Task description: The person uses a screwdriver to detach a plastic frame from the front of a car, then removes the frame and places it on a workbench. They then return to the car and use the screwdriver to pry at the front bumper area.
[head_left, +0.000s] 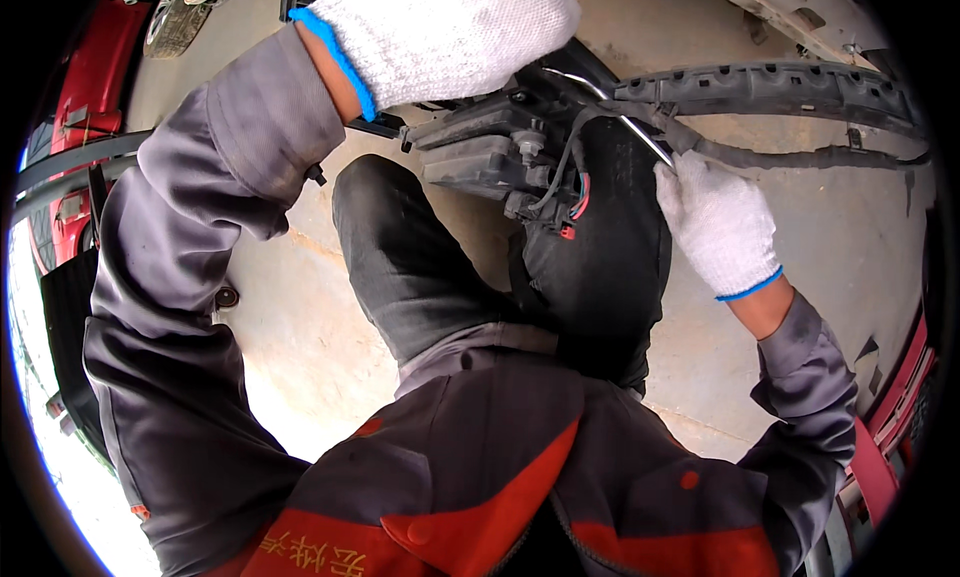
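Left hand [440,32] rests on the black car part [480,152], fingers hidden, can't tell. Right hand [718,222] fingers pinch the wrapped cable [800,157]. Bare concrete floor [320,327] around.

lamp unit [480,147]: dark grey plastic housing, lies tilted across the knees, its back side faces up, a bolt stands on it. the upper left end is hidden under the left hand [440,32].
wires [572,192]: thin black and red, they hang from the back of the lamp unit to a small red plug.
strip [770,82]: long dark plastic part with ribs, it runs from the lamp unit to the right, above the floor.
harness [800,157]: dark wrapped cable under the strip, the right hand [718,222] grips its near end.
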`<control>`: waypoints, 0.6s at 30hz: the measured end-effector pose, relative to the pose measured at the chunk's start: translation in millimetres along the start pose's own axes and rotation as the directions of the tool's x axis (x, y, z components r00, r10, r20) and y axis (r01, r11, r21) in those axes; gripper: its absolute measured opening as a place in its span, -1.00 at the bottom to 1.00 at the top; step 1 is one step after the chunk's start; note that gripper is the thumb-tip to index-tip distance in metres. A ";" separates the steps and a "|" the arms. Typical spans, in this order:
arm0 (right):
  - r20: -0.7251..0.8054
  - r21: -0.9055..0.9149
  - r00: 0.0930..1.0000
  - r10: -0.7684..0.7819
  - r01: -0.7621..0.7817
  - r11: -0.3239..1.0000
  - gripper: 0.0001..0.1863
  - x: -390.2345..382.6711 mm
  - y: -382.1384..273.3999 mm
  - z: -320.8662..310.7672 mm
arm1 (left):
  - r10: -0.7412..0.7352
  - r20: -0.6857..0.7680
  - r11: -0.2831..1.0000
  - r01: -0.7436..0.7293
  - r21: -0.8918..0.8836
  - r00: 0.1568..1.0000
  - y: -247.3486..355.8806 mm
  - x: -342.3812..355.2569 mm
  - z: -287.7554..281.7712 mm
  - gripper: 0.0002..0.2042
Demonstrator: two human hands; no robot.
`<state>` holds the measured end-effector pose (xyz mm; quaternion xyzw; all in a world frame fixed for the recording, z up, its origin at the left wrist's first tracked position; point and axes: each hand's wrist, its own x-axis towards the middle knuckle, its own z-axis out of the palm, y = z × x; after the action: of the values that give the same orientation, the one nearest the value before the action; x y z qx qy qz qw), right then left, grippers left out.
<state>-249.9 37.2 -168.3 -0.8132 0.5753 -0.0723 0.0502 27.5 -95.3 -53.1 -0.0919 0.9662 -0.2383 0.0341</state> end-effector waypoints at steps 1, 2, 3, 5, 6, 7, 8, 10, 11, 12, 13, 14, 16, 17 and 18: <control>0.003 -0.017 1.000 -0.010 0.010 1.000 -0.73 -0.1 0.7 1.6 | 0.005 -0.014 1.000 -0.005 -0.001 1.000 1.5 -0.1 1.2 -0.88; -0.012 -0.024 1.000 -0.015 0.015 1.000 -0.73 0.7 3.2 4.8 | 0.009 -0.027 1.000 -0.009 -0.002 1.000 2.4 0.3 1.4 -0.88; -0.022 -0.035 1.000 -0.009 0.008 0.999 -0.73 -0.3 7.0 8.7 | 0.022 -0.050 1.000 -0.023 -0.008 0.999 3.4 2.4 4.0 -0.88; -0.063 -0.099 0.998 -0.030 0.024 0.995 -0.72 -5.2 12.3 15.7 | 0.030 -0.075 0.993 -0.039 -0.111 0.997 1.9 7.7 15.1 -0.89; -0.084 -0.149 0.995 -0.058 0.045 0.988 -0.72 -3.2 14.7 16.4 | 0.018 -0.070 0.989 -0.028 -0.147 0.997 -0.1 6.0 10.0 -0.89; -0.105 -0.198 0.991 -0.087 0.065 0.978 -0.72 -0.4 17.4 18.7 | 0.001 -0.040 0.989 -0.007 -0.149 0.999 -0.8 4.0 2.3 -0.88; -0.144 -0.208 0.982 -0.124 0.093 0.974 -0.72 1.1 17.5 20.1 | -0.017 -0.008 0.989 0.016 -0.150 1.000 -1.3 1.3 -6.1 -0.88; -0.205 -0.267 0.964 -0.168 0.110 0.957 -0.71 3.8 24.9 19.2 | -0.032 0.005 0.985 0.032 -0.172 0.999 -8.3 6.5 -6.8 -0.87; -0.238 -0.271 0.953 -0.188 0.121 0.955 -0.71 2.7 26.9 19.2 | -0.001 0.025 0.986 0.006 -0.166 1.000 -12.2 9.6 -6.8 -0.87; -0.276 -0.281 0.939 -0.204 0.124 0.952 -0.71 2.8 29.5 18.8 | -0.020 0.084 0.986 0.033 -0.160 0.996 -13.1 11.0 -10.2 -0.87; -0.268 -0.288 0.942 -0.204 0.124 0.950 -0.70 5.9 34.5 17.6 | -0.027 0.092 0.987 0.042 -0.156 0.995 -12.7 13.3 -12.8 -0.86; -0.257 -0.264 0.954 -0.152 0.082 0.961 -0.69 3.5 36.6 12.2 | -0.034 0.098 0.987 0.049 -0.152 0.995 -13.9 16.6 -15.0 -0.86; -0.222 -0.198 0.973 -0.069 0.025 0.980 -0.69 1.9 25.7 -0.3 | -0.047 0.074 0.983 0.059 -0.173 0.996 -17.5 15.6 -18.9 -0.86; -0.136 -0.083 0.991 -0.002 -0.009 0.997 -0.68 -0.8 17.6 -10.3 | -0.071 0.074 0.981 0.083 -0.176 0.995 -19.5 10.8 -24.6 -0.85; -0.080 0.003 0.996 0.032 -0.032 0.999 -0.68 -9.0 4.8 -17.7 | -0.074 0.096 0.979 0.091 -0.182 0.993 -15.9 7.1 -20.1 -0.85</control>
<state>-260.4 44.1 -152.2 -0.8003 0.5898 -0.1044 0.0289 20.9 -101.4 -28.0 -0.1453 0.9771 -0.1440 0.0584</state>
